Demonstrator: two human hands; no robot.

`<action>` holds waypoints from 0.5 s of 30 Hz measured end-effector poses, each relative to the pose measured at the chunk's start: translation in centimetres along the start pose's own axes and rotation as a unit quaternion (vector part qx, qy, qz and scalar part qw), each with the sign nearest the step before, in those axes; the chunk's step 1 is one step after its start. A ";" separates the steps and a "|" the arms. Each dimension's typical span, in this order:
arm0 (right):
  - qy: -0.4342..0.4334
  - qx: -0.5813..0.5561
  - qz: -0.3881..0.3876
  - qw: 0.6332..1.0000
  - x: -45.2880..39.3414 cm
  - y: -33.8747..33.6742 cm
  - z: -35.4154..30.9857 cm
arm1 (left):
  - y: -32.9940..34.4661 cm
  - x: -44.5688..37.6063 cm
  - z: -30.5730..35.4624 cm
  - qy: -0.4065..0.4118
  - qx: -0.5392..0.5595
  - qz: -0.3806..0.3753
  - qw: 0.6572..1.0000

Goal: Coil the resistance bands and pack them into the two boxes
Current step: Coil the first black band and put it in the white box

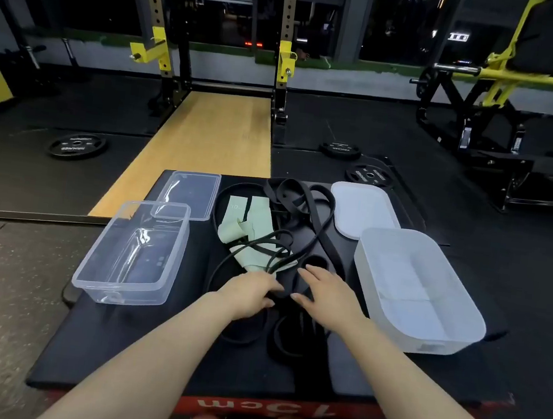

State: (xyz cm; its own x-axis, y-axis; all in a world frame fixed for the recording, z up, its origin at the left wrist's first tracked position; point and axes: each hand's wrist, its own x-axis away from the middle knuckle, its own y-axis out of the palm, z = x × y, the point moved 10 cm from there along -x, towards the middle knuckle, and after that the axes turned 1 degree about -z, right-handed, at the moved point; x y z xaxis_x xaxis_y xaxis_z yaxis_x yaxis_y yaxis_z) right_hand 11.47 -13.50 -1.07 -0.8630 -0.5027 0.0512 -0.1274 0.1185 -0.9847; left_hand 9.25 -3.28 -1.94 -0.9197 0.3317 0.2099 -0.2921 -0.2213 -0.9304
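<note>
1. The black resistance bands [305, 212] and a pale green band [249, 227] lie tangled on the black platform [148, 350].
2. The clear box [132, 255] sits left of the tangle; the frosted box [417, 294] sits right.
3. The left hand [248, 292] pinches a black band.
4. The right hand [327, 294] rests on the bands, fingers spread.

Both bare forearms are reaching forward from the bottom of the view, converging toward the middle. The left hand [252, 292] is lying palm down with its fingers curling inward at the tips. The right hand [325, 294] is lying palm down, fingers extended and slightly spread, thumb pointing toward the left hand.
</note>
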 end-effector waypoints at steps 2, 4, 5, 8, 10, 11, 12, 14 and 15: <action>0.013 0.004 -0.008 1.000 0.1 0.4 0.1 | 0.8 -0.2 -0.3 -0.013 -0.007 -0.024 1.000; 0.030 0.000 -0.025 0.999 0.3 1.4 0.4 | 1.1 -0.3 -0.6 -0.028 -0.011 -0.020 0.999; 0.042 -0.008 -0.039 0.998 0.3 2.0 0.5 | 1.2 -0.5 -0.8 -0.035 -0.018 -0.020 0.999; 0.059 -0.033 -0.053 0.996 0.1 3.1 0.7 | 1.5 -0.7 -0.6 -0.041 -0.075 -0.016 0.996; 0.060 -0.053 -0.048 0.996 -0.1 3.4 0.7 | 1.6 -0.8 -0.4 -0.044 -0.096 -0.004 0.994; 0.063 -0.067 -0.046 0.995 -0.1 3.5 0.8 | 1.5 -0.8 -0.2 -0.046 -0.097 0.005 0.994; 0.068 -0.084 -0.045 0.993 -0.1 3.5 0.9 | 1.3 -0.7 0.0 -0.044 -0.096 0.015 0.994; 0.086 -0.123 -0.036 0.988 0.1 3.6 1.4 | 0.8 -0.7 0.1 -0.047 -0.081 0.036 0.995; 0.099 -0.145 -0.026 0.984 0.2 3.6 1.8 | 0.4 -0.6 0.1 -0.050 -0.065 0.048 0.996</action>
State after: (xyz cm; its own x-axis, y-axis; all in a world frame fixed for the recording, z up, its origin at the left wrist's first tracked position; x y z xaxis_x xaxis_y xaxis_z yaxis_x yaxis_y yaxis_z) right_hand 11.70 -14.74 -4.87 -0.9264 -0.3404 0.1606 -0.2837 0.3510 -0.8924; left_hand 9.65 -3.65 -2.45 -0.9649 0.2214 0.1415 -0.1720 -0.1250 -0.9771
